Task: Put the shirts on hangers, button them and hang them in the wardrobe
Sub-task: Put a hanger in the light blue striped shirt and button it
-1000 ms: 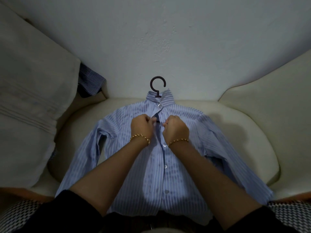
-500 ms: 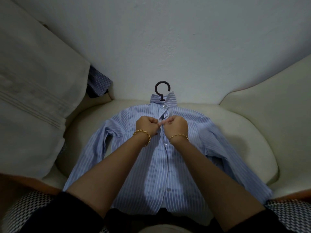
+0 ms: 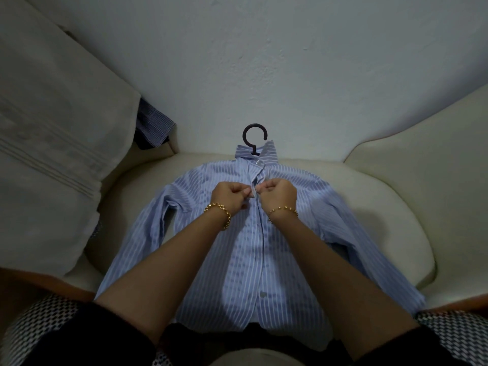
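Cream seat [image 3: 369,220], white wall [image 3: 264,62] behind. Striped shirt [image 3: 248,260] lies flat, front up, on the seat. It's on a hanger, only the hook [image 3: 244,135] shows, above the collar against the wall. Collar button [image 3: 258,161] looks done. Left hand [image 3: 229,192] and right hand [image 3: 280,192] are both curled, pinching the placket edges at upper chest just below that button, fingertips nearly touching. Lower placket looks closed. Gold bracelets [image 3: 219,208] on both wrists. Pale cushion [image 3: 52,154] at left, checked cloth [image 3: 154,122] tucked behind it.
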